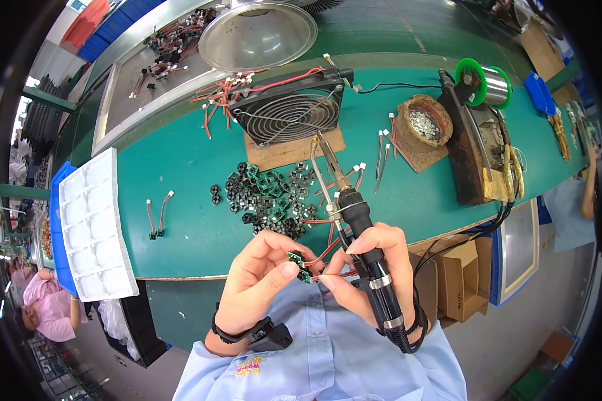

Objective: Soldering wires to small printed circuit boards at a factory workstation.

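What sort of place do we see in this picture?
Probably an electronics assembly workshop: there is a soldering iron, a heap of small circuit boards and a solder reel.

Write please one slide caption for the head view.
Left hand holds a green board; right hand holds a soldering iron and touches red wires.

Electronics workshop: a soldering iron (pixel 356 212), circuit boards (pixel 269 184) heaped on a green table (pixel 180 150), solder spool (pixel 494 87) near its far edge.
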`<action>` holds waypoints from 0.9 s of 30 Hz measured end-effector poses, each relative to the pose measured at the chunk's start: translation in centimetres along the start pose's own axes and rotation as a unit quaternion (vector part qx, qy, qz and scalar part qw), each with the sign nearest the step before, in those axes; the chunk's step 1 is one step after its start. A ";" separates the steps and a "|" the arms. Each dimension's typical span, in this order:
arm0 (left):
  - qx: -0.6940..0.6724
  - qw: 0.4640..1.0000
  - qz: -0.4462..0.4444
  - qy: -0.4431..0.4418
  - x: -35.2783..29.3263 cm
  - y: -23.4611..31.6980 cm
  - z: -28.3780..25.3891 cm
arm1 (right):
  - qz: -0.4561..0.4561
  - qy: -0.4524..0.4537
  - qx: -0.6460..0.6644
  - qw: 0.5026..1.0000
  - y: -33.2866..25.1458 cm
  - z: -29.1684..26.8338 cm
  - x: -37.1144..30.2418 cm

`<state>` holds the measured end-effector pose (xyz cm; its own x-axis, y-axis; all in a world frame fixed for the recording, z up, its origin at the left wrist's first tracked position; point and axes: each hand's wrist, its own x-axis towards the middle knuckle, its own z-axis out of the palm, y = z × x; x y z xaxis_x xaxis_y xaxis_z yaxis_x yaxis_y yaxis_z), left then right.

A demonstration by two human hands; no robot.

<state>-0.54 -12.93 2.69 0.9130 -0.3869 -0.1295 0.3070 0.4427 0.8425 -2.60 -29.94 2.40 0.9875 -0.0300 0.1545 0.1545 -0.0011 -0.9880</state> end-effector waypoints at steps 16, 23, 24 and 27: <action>0.023 0.999 -0.007 0.032 -0.7 -0.2 0.0 | -0.046 -0.074 -0.027 0.996 0.3 -0.2 0.3; 0.020 0.999 0.000 0.047 0.0 -0.4 0.4 | -0.031 -0.055 -0.035 0.997 0.3 -0.4 0.5; 0.022 0.999 0.001 0.045 0.1 -0.5 0.4 | -0.031 -0.054 -0.035 0.997 0.4 -0.4 0.6; 0.028 0.999 0.008 0.043 0.7 -0.4 0.4 | -0.031 -0.036 -0.023 0.999 0.6 -0.4 1.3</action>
<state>-0.08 -13.68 2.47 0.9380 -0.3082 -0.1588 0.2797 0.4016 0.8721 -1.20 -30.37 2.05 0.9759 0.0433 0.2138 0.2157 -0.0463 -0.9754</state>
